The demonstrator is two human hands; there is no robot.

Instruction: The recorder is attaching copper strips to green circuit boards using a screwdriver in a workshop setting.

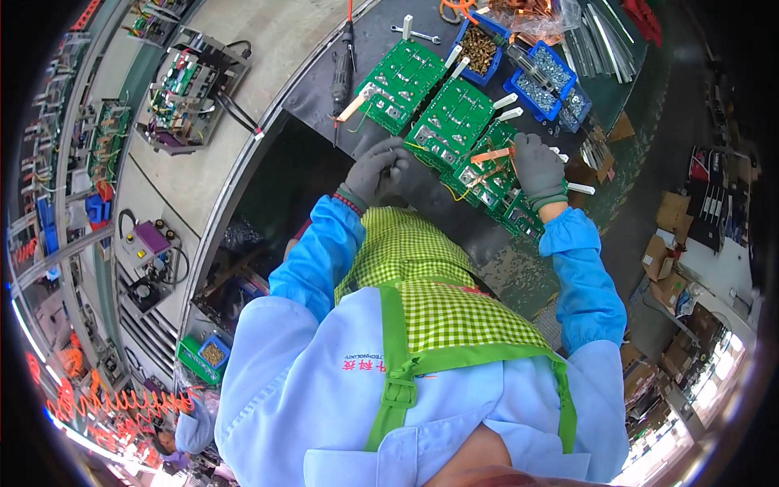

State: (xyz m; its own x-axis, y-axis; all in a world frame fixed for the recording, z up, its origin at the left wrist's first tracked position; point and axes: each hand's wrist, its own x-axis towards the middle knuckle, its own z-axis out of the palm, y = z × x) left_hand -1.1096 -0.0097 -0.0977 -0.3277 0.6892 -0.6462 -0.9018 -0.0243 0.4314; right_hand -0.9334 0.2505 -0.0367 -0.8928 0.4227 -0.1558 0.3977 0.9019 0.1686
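One copper strip [490, 155] lies left of the right grip [540, 171].

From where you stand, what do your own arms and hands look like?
My left hand and right hand wear dark grey gloves. Bright blue sleeve covers sit over pale blue sleeves, and a reddish band shows at the left wrist.
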